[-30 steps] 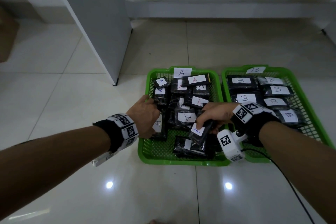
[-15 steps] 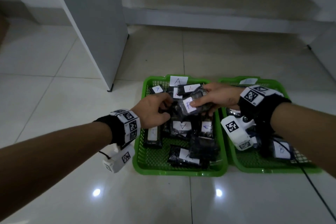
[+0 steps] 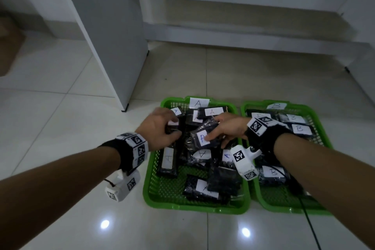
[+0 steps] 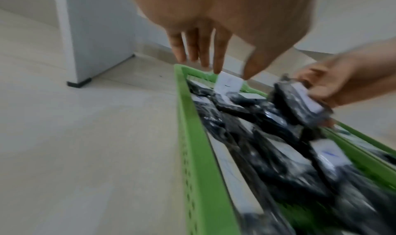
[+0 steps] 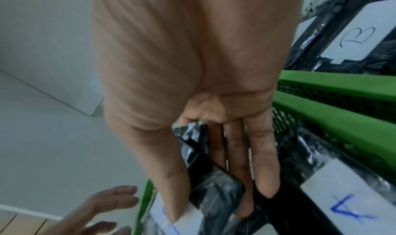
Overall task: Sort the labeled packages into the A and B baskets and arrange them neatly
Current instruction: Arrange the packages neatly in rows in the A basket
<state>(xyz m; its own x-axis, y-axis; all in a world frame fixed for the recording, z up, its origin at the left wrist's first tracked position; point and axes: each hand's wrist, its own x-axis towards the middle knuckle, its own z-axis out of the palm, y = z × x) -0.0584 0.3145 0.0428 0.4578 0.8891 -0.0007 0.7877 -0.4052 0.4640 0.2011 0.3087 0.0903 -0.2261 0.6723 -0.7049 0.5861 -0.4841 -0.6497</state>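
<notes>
**Right hand holds an A package over the A basket; left hand free**

Left hand (image 3: 160, 128): fingers straight and spread in the left wrist view, holding nothing. It hovers over the far-left corner of the A basket (image 3: 154, 199), above the packages there. Likely about to make room or take the incoming piece.

Just right of it: right hand (image 3: 227, 128) pinches one black package (image 3: 203, 138), thumb on the white label, fingers underneath, label up. That keeps the letter readable. It looks like an A, so it belongs here. The package is lifted clear of the pile, tilted, mid-basket.

Under the grip: other A packages lie crooked and overlapping, near end partly bare. Tidying not finished, I'd say.

Right of the grip: B basket (image 3: 324, 144), touching the A basket side by side, with B packages in neater rows.
</notes>
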